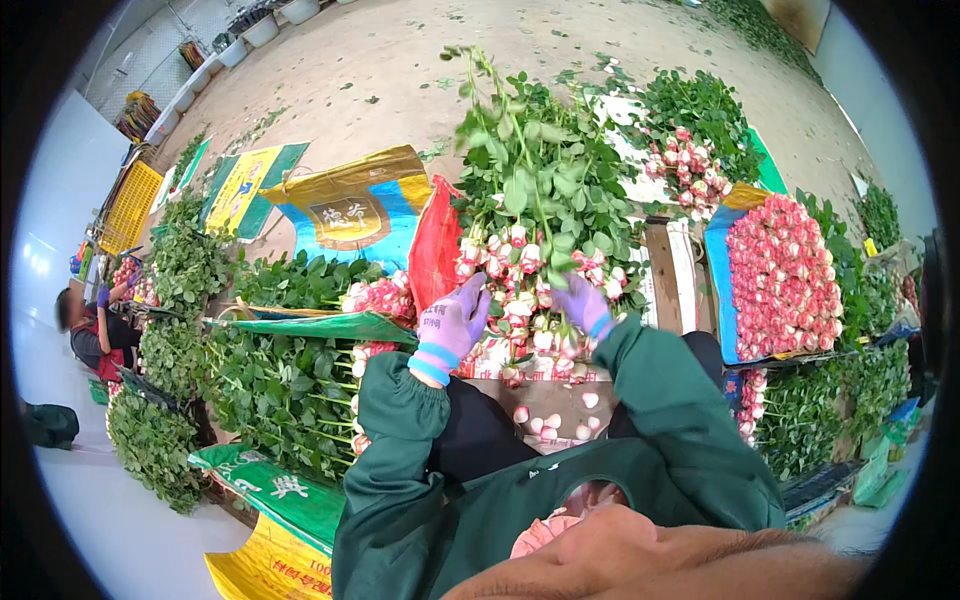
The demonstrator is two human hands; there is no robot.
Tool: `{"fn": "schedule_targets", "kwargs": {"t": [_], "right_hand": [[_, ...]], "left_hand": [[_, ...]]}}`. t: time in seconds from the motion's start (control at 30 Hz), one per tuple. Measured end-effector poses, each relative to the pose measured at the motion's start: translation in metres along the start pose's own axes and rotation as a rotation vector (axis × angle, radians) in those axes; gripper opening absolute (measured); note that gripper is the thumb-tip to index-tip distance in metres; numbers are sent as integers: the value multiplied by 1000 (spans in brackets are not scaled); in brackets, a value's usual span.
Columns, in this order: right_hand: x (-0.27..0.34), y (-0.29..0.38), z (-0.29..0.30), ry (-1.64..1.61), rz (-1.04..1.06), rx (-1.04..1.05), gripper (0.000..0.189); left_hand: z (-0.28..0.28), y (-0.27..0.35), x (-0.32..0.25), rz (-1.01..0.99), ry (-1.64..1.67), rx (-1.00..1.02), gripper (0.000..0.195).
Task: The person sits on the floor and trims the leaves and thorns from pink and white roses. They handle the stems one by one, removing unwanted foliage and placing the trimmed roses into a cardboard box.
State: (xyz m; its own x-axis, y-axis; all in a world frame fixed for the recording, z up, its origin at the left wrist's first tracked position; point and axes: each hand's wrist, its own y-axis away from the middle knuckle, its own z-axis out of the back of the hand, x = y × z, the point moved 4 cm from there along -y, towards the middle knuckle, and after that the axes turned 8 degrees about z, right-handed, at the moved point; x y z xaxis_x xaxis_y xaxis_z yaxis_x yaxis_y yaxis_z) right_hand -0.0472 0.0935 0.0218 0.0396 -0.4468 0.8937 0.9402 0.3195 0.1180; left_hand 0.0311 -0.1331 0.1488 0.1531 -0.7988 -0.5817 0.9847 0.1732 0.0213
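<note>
Before me lies a loose heap of pink-and-white roses (517, 307), heads towards me and leafy stems (577, 161) pointing away. My left hand (454, 319), in a lilac knit glove with a blue-striped cuff, is at the heap's left edge. Its thumb and fingers are apart, and nothing shows between them. On the right, my right hand (585, 307) wears a matching glove and is blurred. Its fingers close around the flower end of a long rose stem (525, 150), which slants up over the heap. That rose's head cannot be made out clearly.
Fallen petals (547, 427) lie on the board at my lap. A red sheet (435, 240) and a green sack sheet (315, 326) border stacked roses at left. Right stands a wrapped block of roses (784, 277); more roses (690, 165) lie beyond. A co-worker (105, 322) is far left.
</note>
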Motion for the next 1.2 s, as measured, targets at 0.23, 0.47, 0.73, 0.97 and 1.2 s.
{"fn": "schedule_targets", "kwargs": {"t": [0.23, 0.47, 0.73, 0.97, 1.2], "right_hand": [[-20, 70, -54, 93, 267, -58, 36], [42, 93, -15, -603, 45, 234, 34], [76, 158, 125, 261, 127, 10, 52], [-181, 336, 224, 389, -292, -700, 43], [-386, 493, 29, 175, -1037, -505, 46]], "left_hand": [[-37, 2, 17, 105, -53, 312, 55], [-97, 13, -24, 87, 739, 829, 28], [-138, -3, -43, 34, 1044, 546, 23], [-157, -39, 8, 322, 827, 298, 22], [-182, -30, 59, 187, 667, 237, 17]]}}
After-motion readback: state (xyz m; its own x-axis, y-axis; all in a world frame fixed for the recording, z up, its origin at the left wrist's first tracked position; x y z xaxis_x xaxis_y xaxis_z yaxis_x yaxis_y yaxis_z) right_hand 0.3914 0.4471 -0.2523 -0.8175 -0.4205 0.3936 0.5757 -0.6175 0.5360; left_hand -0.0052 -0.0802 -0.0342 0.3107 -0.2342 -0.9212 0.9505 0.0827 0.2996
